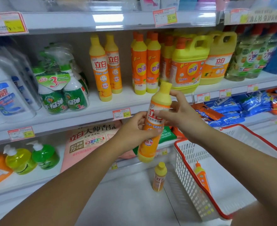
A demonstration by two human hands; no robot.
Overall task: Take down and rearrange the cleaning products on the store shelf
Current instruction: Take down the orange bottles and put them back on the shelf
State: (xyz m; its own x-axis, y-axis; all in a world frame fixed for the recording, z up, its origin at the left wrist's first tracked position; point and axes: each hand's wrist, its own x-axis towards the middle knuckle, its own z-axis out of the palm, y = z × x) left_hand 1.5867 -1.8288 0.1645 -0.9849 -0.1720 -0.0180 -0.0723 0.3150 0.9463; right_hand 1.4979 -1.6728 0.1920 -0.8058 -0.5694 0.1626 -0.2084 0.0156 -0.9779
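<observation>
I hold an orange and yellow dish-soap bottle in front of the middle shelf, tilted with its cap up and to the right. My left hand grips its lower body from the left. My right hand pinches its upper body from the right. Two matching bottles stand on the shelf behind. Another matching bottle stands on the floor. A smaller orange bottle lies inside the white basket.
Orange bottles with red caps and yellow jugs fill the shelf's right side. Green spray packs and white jugs stand at left. Green and yellow pump bottles and a pink bag sit on the lower shelf.
</observation>
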